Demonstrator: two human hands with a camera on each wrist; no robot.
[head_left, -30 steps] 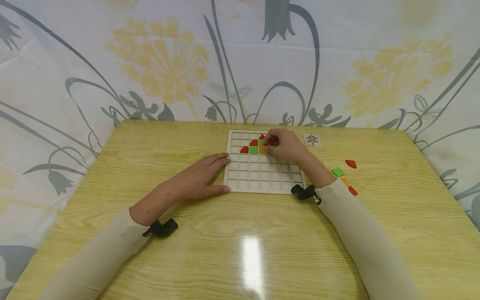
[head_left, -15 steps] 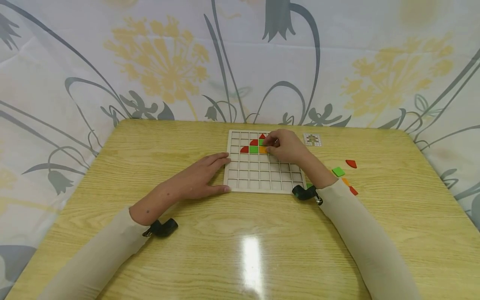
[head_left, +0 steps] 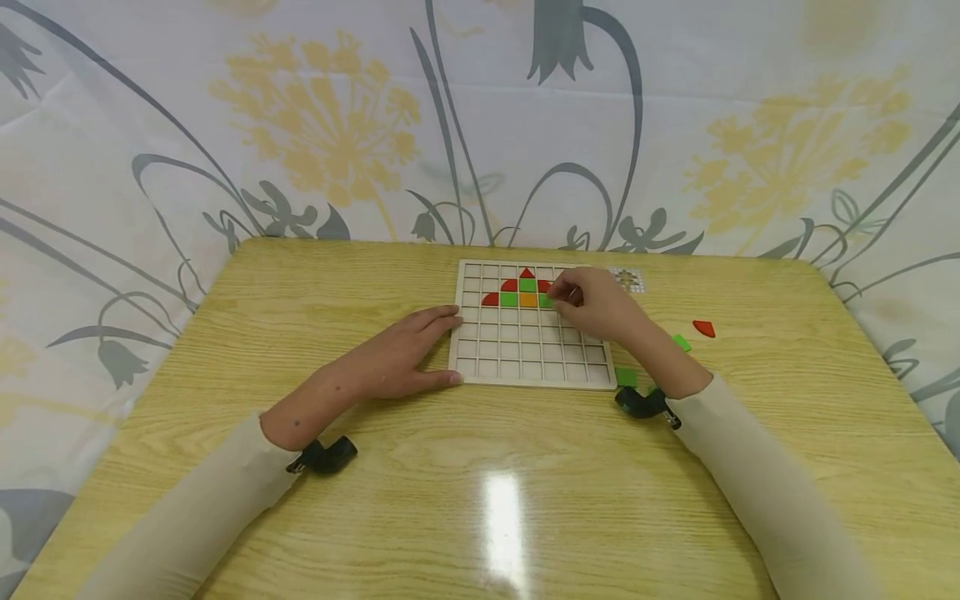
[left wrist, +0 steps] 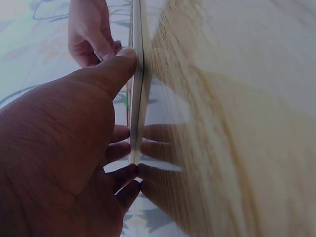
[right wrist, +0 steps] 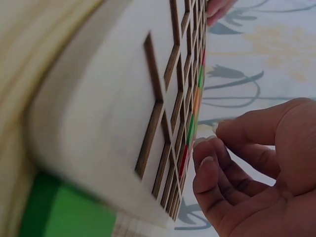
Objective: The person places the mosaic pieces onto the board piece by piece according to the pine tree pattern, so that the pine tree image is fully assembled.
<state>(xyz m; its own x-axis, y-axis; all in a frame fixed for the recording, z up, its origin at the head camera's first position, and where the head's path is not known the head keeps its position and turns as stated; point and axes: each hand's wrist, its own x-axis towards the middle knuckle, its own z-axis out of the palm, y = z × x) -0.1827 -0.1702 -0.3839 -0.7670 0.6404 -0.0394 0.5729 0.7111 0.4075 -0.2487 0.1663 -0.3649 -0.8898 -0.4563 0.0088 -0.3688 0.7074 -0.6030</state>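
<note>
In the head view, the left hand (head_left: 397, 357), fingers spread, touches the gridded board (head_left: 488, 350) on the counter (head_left: 405, 517); the right hand (head_left: 594, 305) bends beside a green tile (head_left: 546, 301). Left wrist: thumb on the board's edge. Right wrist: grip nearly closed; I cannot tell whether it holds anything.

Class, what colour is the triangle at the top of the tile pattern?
Red; the triangle shows best in the head view.
</note>
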